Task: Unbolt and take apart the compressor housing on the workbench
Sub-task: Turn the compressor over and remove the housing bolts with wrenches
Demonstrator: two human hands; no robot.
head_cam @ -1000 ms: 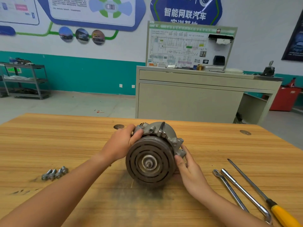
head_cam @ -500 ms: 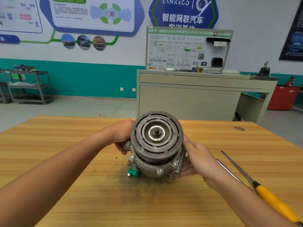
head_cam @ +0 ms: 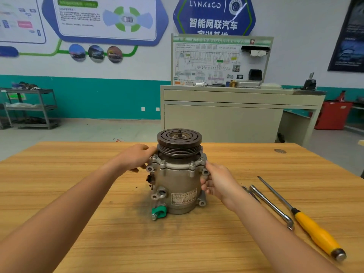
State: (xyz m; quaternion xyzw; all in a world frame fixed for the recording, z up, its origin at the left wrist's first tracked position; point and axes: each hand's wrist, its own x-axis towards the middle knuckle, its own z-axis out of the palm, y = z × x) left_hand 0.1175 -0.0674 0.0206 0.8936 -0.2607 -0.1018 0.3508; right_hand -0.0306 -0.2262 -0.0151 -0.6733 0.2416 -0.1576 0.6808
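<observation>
Head view only. The compressor (head_cam: 177, 186) stands upright on the workbench (head_cam: 78, 194), about mid-table, with the pulley (head_cam: 179, 140) on top and a short shaft stub sticking up from its centre. Flange bolts (head_cam: 162, 162) sit in the ring under the pulley; those on the far side are hidden. A green cap (head_cam: 158, 211) is at the lower left of the body. The label (head_cam: 184, 198) faces the camera, text too small to read.

The left hand (head_cam: 136, 158) grips the upper left flange, fingers curled round it, tips hidden behind the housing. The right hand (head_cam: 218, 182) holds the right side of the body, fingers curled against the casting, thumb near a mounting ear. Both forearms are cut off by the bottom edge.

Right of the compressor, apart from it, lie an L-shaped socket wrench (head_cam: 269, 205) and a yellow-handled screwdriver (head_cam: 315, 231). A third tool (head_cam: 247, 191) is mostly covered by the right wrist, type unclear.

Behind the bench are a beige cabinet (head_cam: 220, 119) with a wiring panel, a shelf cart (head_cam: 29, 107) far left and partly cut off, and a red bin (head_cam: 332, 115) far right. The wall posters are blurred.
</observation>
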